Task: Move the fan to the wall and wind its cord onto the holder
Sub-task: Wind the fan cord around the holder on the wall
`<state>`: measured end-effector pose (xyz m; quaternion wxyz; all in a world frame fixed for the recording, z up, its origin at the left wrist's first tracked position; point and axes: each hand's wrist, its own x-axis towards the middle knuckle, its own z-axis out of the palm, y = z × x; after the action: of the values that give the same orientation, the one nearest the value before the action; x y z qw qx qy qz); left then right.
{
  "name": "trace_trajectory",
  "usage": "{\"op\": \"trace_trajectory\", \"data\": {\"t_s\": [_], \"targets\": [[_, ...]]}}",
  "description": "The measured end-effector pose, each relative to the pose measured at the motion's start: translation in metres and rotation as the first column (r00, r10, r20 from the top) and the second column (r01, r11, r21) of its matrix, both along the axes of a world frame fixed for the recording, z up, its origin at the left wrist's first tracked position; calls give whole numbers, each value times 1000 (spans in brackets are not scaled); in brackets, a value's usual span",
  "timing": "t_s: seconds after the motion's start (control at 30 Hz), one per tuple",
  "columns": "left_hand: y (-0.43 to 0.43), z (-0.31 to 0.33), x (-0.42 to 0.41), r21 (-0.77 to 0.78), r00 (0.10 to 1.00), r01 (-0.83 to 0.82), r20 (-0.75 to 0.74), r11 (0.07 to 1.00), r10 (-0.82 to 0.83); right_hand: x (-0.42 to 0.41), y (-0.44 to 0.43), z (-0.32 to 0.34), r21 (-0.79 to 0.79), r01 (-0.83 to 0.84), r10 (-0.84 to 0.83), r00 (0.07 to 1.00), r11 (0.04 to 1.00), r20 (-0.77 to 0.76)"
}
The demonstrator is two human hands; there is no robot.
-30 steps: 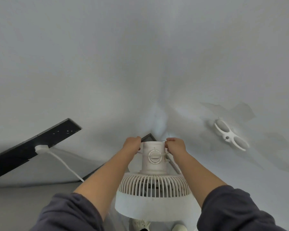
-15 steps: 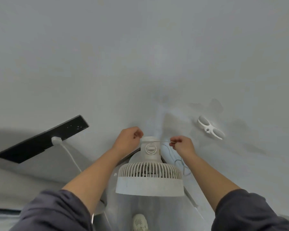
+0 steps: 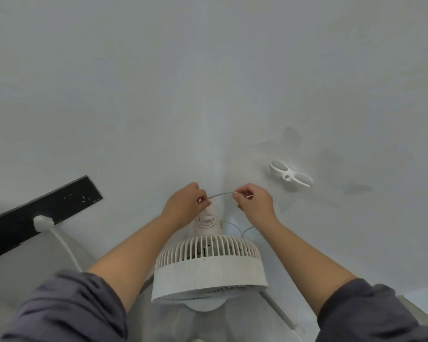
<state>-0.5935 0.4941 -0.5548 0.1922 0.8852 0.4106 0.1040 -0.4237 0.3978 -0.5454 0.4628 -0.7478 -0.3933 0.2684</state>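
Observation:
A white pedestal fan (image 3: 209, 265) stands in the corner, seen from above, its slatted housing facing me and a round dial on its motor block. My left hand (image 3: 187, 204) and my right hand (image 3: 255, 201) are raised above the motor block. Each pinches one end of a short stretch of thin white cord (image 3: 221, 194) that arcs between them. More cord loops down behind the fan at the right. A white two-lobed cord holder (image 3: 290, 178) is fixed to the right wall, a little right of and above my right hand.
A black socket strip (image 3: 22, 218) runs along the left wall with a white plug (image 3: 42, 222) in it; that plug's cable drops toward the floor. Two pale grey walls meet just behind the fan. My dark sleeves fill the lower corners.
Both hands have left the sides of the fan's motor block and risen above it, now holding a stretch of cord between them. The view has pulled back and tilted.

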Motion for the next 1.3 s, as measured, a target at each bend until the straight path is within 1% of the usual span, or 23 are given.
{"op": "trace_trajectory", "data": {"t_s": [0.07,0.17,0.33,0.37,0.43,0.47,0.5,0.53,0.57,0.63,0.7,0.73,0.8,0.83,0.87,0.9,0.93,1.03,1.07,1.1,1.2,1.3], "targets": [[10,0,3,10,997,-12,71,1000,11,3,0,-3,17,9,-9,1000,1000,21],[21,5,5,27,991,-26,136,999,22,7,-2,-6,31,1,-4,993,1000,118],[21,28,0,176,972,-31,234,984,-11,11,-24,-4,41,-4,-10,947,999,321],[19,35,-3,208,966,-27,257,978,-28,12,-30,-2,37,15,-28,925,999,378],[8,51,-8,279,948,0,305,960,-89,9,-45,4,30,85,-88,842,996,533],[-1,61,-11,321,940,24,315,947,-130,3,-54,9,26,129,-120,800,991,588],[-9,72,-12,364,937,43,309,930,-164,0,-60,16,20,161,-140,785,987,604],[-16,84,-11,405,937,54,296,913,-186,-4,-65,22,25,174,-156,801,985,578],[-23,97,-12,443,935,61,288,895,-206,-9,-68,29,52,178,-179,836,983,518],[-31,121,-15,480,928,74,288,874,-237,-17,-72,48,132,191,-225,916,973,331],[-34,139,-17,442,909,99,325,891,-262,-17,-74,73,201,221,-249,960,954,126],[-36,142,-20,380,890,132,362,916,-278,-16,-76,85,224,237,-244,970,945,4],[-41,146,-22,157,806,279,497,947,-320,-11,-82,106,255,268,-213,951,929,-222],[-44,145,-22,37,757,355,575,934,-310,-7,-85,114,256,277,-204,939,926,-277],[-46,142,-21,-53,723,399,632,915,-279,-4,-88,120,250,277,-198,933,928,-299],[-48,138,-21,-111,711,414,659,904,-245,-1,-91,125,246,278,-194,928,928,-319],[-49,133,-19,-144,718,413,659,899,-225,1,-92,130,250,283,-186,918,926,-351],[-52,120,-15,-189,780,420,574,887,-247,9,-95,138,285,311,-154,873,907,-462],[-52,117,-14,-200,802,415,541,888,-253,10,-95,140,290,312,-149,869,905,-472],[-53,114,-11,-210,819,412,511,887,-260,11,-97,141,291,309,-152,876,905,-458],[-54,108,1,-223,841,441,441,869,-313,18,-103,143,298,331,-223,912,895,-344],[-50,101,7,-161,863,437,352,885,-363,32,-109,147,385,383,-271,910,840,-313]]}}
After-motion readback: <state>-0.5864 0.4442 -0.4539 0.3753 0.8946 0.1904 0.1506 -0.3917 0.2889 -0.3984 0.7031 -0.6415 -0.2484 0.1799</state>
